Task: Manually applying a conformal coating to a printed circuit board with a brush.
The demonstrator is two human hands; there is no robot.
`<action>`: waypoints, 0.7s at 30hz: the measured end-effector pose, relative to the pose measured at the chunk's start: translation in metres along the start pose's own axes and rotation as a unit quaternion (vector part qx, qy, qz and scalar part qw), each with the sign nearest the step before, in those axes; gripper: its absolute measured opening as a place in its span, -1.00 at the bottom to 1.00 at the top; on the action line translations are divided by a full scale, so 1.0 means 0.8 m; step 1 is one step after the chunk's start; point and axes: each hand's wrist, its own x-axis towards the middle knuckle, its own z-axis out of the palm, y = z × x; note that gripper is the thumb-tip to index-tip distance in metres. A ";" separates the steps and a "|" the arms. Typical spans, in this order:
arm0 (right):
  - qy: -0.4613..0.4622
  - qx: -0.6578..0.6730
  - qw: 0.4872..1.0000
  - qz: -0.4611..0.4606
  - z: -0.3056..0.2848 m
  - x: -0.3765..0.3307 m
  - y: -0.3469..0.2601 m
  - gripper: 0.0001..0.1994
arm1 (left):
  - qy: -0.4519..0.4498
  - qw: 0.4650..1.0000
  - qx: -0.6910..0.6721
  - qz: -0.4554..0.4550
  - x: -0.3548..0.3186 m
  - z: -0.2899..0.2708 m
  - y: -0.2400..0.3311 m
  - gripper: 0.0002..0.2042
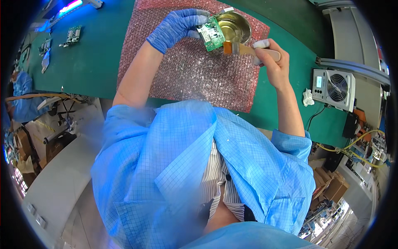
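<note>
My left hand [176, 28], in a blue knit glove with pale fingertips, is closed on a green circuit board [213, 36]. The board is held tilted beside a round metal bowl [244, 28] holding yellowish liquid, and hides part of its rim. My right hand [273, 60], bare but for white finger cots, grips a flat paintbrush [246, 50] by its light wooden handle. The brush's amber bristles are at the board's lower right edge; whether they touch it I cannot tell. Pink bubble wrap [195, 79] lies beneath the bowl and both hands.
Several more circuit boards [73, 35] lie on the green table mat [97, 54] at the left, near a glowing blue-violet lamp [71, 6]. To the right stands a white fan unit [335, 89] with a crumpled white tissue [308, 97] beside it.
</note>
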 end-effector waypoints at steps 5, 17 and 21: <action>0.054 0.017 0.996 -0.067 0.026 0.014 -0.013 -0.82 | -0.016 1.000 0.011 0.006 0.003 0.007 0.001 -0.66; -0.082 -0.140 0.986 -0.040 0.019 0.013 -0.024 -0.82 | -0.003 1.000 0.010 0.006 0.000 -0.002 0.001 -0.67; 0.003 -0.045 0.997 -0.070 0.027 0.026 -0.027 -0.82 | -0.032 0.999 0.037 -0.001 0.000 0.006 0.011 -0.62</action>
